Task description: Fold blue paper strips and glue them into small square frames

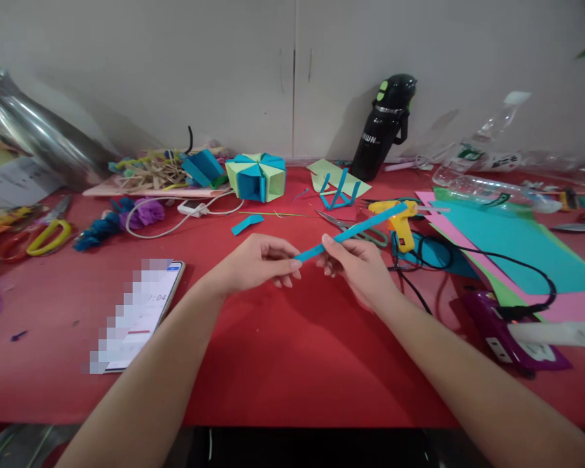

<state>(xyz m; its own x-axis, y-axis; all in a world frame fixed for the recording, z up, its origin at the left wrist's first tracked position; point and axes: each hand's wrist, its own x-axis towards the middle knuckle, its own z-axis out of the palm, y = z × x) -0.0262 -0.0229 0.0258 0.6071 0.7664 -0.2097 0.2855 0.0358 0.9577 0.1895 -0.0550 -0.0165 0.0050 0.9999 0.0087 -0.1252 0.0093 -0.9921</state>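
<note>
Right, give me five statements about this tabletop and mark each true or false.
1. The left hand and right hand both hold the blue paper strip. True.
2. The glue gun is black. False: the glue gun is yellow.
3. The black bottle stands on the red tabletop. True.
4. The phone lies beside the right forearm. False: the phone lies beside the left forearm.
5. The folded blue-and-green paper piece sits left of the black bottle. True.
</note>
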